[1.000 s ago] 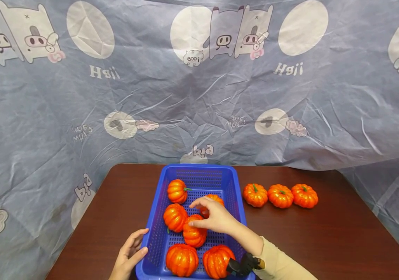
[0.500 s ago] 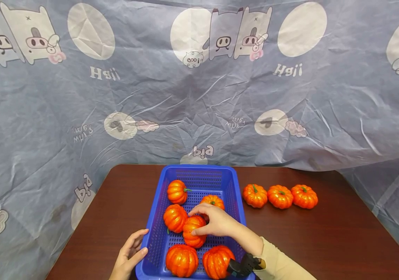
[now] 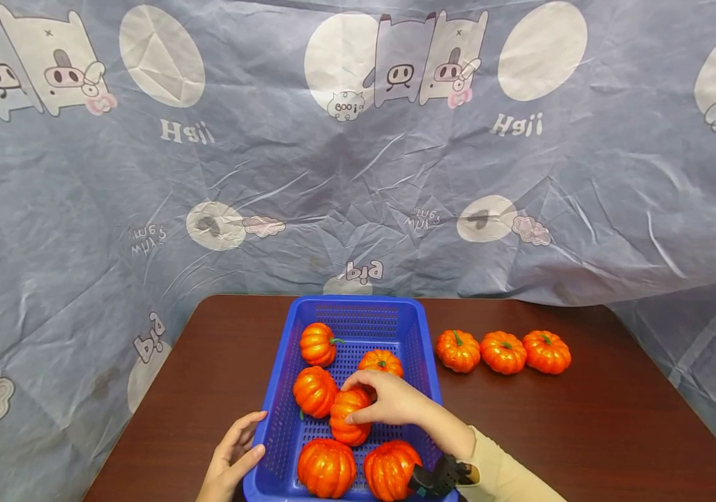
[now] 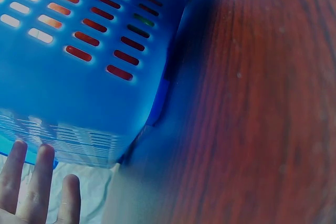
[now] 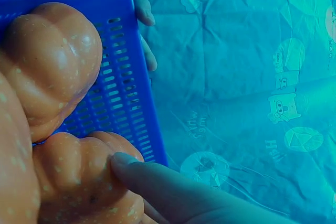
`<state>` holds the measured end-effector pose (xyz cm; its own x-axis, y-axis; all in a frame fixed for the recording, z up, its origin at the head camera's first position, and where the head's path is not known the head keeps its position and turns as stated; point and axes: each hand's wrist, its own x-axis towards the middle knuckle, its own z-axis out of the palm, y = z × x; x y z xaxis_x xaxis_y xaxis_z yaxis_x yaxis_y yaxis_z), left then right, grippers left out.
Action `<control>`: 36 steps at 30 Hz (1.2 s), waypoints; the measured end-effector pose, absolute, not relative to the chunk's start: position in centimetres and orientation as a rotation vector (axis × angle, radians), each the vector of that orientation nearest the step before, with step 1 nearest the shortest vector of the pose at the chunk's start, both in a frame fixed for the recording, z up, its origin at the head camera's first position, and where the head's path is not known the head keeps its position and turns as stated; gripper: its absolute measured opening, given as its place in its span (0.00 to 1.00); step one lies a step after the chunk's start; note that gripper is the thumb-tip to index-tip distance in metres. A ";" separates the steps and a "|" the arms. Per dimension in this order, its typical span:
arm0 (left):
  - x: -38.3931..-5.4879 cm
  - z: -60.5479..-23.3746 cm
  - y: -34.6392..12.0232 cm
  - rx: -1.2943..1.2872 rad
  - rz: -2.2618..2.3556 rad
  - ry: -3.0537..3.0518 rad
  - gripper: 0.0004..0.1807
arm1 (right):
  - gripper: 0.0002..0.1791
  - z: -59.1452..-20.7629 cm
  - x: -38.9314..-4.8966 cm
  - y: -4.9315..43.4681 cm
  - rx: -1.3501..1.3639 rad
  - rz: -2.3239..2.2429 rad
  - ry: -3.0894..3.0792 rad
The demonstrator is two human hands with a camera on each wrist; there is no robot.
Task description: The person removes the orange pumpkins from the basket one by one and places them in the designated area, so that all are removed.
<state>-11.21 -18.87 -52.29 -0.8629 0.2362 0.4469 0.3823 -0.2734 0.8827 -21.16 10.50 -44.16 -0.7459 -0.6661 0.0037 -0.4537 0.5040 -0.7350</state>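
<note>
I've got my right hand (image 3: 390, 399) clamped on a shiny, chunky-ribbed pumpkin (image 3: 344, 410), holey plastic basket (image 3: 358, 317) all around it; left hand (image 3: 229, 454), fingers apart, is at the basket's side.

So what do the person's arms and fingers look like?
The left fingers and right fingers are bare, no gloves. Only the right sleeve shows: it's pale cream and long. A chunky black gadget sits by its cuff.

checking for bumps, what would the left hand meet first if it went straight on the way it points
Likely the blue basket, on its left side: the left hand is close beside it, though whether they touch is unclear.
</note>
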 end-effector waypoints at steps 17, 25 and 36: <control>-11.2 -52.0 -19.0 -0.818 -2.334 -1.803 0.25 | 0.29 -42.6 -20.7 11.0 -0.951 -1.073 2.543; -11.0 -51.8 -18.8 -0.787 -2.341 -1.819 0.25 | 0.31 -41.4 -20.2 11.2 -0.937 -1.227 2.489; -11.0 -51.8 -18.9 -0.760 -2.317 -1.840 0.25 | 0.32 -40.0 -20.0 12.1 -0.903 -1.613 2.401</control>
